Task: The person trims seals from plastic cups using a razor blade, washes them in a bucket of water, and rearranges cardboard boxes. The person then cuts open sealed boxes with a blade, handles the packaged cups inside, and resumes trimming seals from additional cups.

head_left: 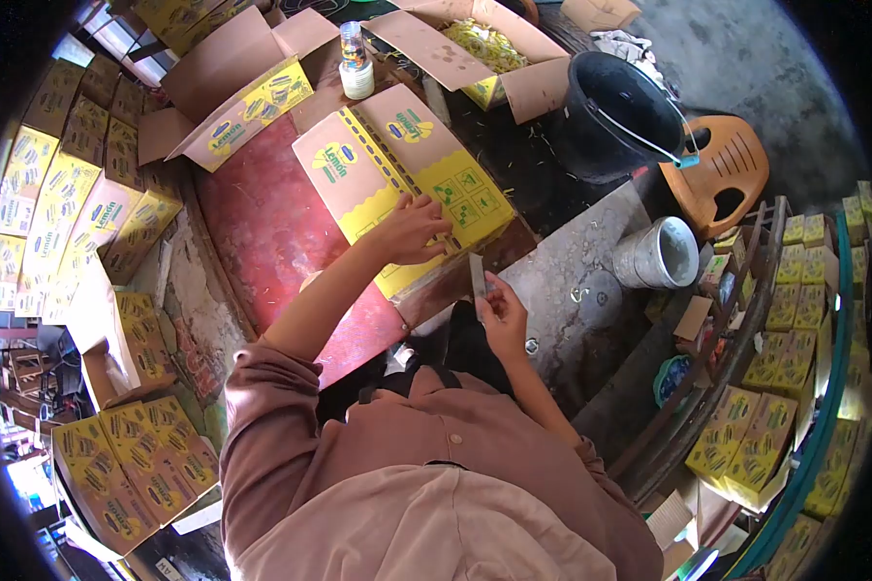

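A closed yellow and brown carton (358, 160) printed "Lemón" lies in front of me, with a dark dashed strip along its top seam. My left hand (415, 230) rests on the carton's near end, palm down, its fingers apart and bent, with nothing seen in it. Close to the carton's near right corner, my right hand (501, 308) is closed round a flat grey strip (478, 276) that points up and away. What the strip is I cannot tell.
Beyond the carton are a stack of white cups (357, 79) and an open box of yellow pieces (484, 44). A black bucket (620, 116), an orange plastic stool (722, 174) and a grey pail (657, 254) stand right. Yellow cartons (53, 194) are stacked left.
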{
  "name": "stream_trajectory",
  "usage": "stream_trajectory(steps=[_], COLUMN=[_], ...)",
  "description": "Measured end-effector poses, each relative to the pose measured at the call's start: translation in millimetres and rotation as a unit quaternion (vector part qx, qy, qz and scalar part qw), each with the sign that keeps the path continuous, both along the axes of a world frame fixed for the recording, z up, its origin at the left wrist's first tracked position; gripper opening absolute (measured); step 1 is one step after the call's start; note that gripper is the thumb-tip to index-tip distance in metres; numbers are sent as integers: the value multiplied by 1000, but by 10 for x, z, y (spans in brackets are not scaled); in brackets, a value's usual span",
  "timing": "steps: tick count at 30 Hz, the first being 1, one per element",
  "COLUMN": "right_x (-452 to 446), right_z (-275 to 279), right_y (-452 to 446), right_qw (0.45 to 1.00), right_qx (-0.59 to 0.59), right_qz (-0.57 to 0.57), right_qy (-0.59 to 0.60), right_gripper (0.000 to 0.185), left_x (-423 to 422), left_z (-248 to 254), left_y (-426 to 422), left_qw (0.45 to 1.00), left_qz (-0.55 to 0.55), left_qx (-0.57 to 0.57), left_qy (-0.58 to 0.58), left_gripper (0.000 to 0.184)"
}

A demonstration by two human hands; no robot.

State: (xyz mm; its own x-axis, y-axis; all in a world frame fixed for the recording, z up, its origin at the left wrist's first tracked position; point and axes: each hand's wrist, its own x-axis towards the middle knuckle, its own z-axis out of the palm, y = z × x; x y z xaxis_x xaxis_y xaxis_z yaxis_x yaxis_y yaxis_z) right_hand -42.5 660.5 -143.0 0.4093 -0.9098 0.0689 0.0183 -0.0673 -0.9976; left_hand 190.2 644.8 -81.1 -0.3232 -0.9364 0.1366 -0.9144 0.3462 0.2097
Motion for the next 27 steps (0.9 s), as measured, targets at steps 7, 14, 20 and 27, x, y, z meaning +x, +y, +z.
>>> stream_trajectory(steps=[7,14,20,27], right_x=[284,428,456,468], right_z=[-202,-296,-224,-142], right_y=[192,222,196,131], right_qw=[998,995,996,992], right_qx=[44,34,1,-88], right_qz=[-18,-60,-72,-84], right_qy=[-42,-69,-45,17], right_gripper=[42,39,39,38], left_x=[-25,-49,-51,-57], left_z=[-78,14,-38,5], left_y=[-4,-2,20,24], left_qw=[999,995,998,996], left_qz=[15,29,31,32], left_qx=[30,96,43,83], left_qy=[28,10,30,18], left_gripper=[11,16,12,11])
